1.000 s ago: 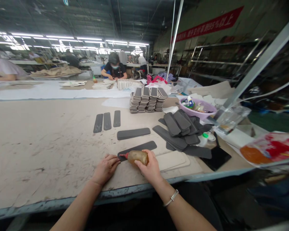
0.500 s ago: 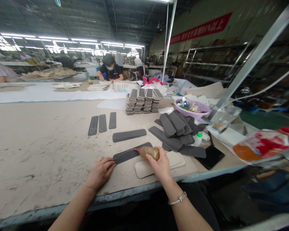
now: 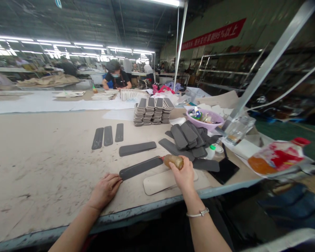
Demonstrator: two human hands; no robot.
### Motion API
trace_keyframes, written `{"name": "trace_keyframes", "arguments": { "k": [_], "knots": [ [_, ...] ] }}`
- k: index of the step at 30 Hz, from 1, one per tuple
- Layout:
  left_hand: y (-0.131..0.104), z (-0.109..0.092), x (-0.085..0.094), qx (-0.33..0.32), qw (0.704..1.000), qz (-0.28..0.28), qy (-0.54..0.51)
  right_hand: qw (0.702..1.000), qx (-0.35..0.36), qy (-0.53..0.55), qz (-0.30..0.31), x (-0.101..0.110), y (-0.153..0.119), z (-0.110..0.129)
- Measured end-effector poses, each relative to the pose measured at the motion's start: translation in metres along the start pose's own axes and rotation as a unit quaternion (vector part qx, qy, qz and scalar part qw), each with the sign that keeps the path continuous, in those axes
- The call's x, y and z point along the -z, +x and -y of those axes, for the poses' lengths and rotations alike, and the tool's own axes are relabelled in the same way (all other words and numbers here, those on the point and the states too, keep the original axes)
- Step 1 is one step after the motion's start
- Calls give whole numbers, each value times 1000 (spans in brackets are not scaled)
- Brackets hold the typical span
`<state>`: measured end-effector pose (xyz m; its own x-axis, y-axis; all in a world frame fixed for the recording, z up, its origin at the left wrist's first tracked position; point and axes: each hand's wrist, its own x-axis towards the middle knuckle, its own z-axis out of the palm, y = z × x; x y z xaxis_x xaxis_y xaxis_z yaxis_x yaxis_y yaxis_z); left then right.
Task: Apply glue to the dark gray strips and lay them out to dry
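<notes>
My right hand (image 3: 183, 172) is wrapped round an amber squeeze bottle (image 3: 173, 161), tilted so its red nozzle meets the right end of a long dark strip (image 3: 141, 167). A thin shiny line runs along that strip. At the strip's left end, the fingertips of my left hand (image 3: 106, 190) press together on its corner; whether they pinch it or only hold it down is hard to tell. Beige pieces (image 3: 157, 182) lie below the bottle, partly under my right hand. Another dark strip (image 3: 137, 148) lies farther back, with three shorter dark pieces (image 3: 108, 135) to its left.
Neat stacks of pieces (image 3: 153, 112) stand beyond a loose dark pile (image 3: 186, 135). To the right are a purple basin (image 3: 206, 122), a clear jar (image 3: 240, 130), a black flat object (image 3: 224, 170) and a red-capped jug (image 3: 278, 155). A person (image 3: 117, 77) works across the table.
My right hand and the bottle have moved right along the strip to its far end. My left hand stays at the left end. The whole view has shifted slightly.
</notes>
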<state>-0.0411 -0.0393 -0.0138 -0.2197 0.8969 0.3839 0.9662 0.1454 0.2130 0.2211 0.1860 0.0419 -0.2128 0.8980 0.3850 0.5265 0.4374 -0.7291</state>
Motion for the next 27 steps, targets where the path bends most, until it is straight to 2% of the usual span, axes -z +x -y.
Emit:
{"name": "trace_keyframes", "arguments": {
  "k": [5, 10, 17, 21, 27],
  "knots": [
    [0, -6, 4, 16, 1000, 8, -7, 997, 11, 70, 30, -5, -12, 18],
    [1, -8, 7, 13, 1000, 6, -11, 972, 2, 186, 144, -28, -39, 40],
    [1, -8, 6, 11, 1000, -6, -26, 964, 18, 194, 181, -57, -59, 58],
    [1, -9, 7, 17, 1000, 0, -21, 966, 25, 178, 184, -58, -59, 58],
    [2, -9, 8, 11, 1000, 5, -21, 965, 26, 167, 202, -49, -63, 57]
  ]
}}
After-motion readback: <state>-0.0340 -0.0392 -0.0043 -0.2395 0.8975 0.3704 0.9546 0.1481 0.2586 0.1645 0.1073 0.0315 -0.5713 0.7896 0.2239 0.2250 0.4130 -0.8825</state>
